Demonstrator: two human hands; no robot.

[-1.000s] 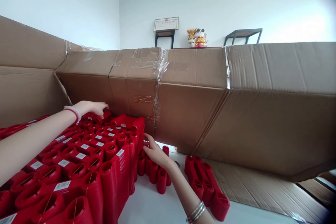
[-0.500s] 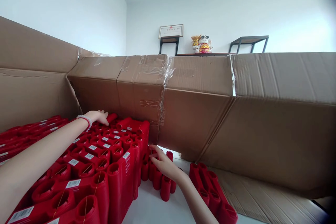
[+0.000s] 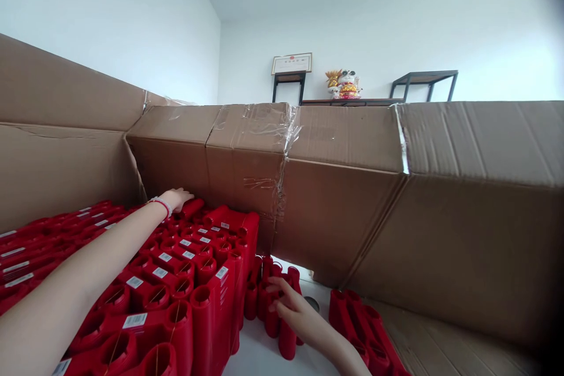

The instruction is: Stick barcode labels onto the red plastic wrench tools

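L hand (image 3: pixel 176 198): fingers flat, released, resting on far edge of red plastic tube stack (image 3: pixel 205 320). R hand (image 3: pixel 294 308): fingers curled against small red tube group (image 3: pixel 287 341), right of stack; grip status cannot be confirmed. Red tube row (image 3: pixel 352 320) sits further right, near cardboard box wall (image 3: pixel 343 211).

White walls (image 3: pixel 110 23), framed certificate (image 3: pixel 291 63), black metal stand (image 3: pixel 423 79)
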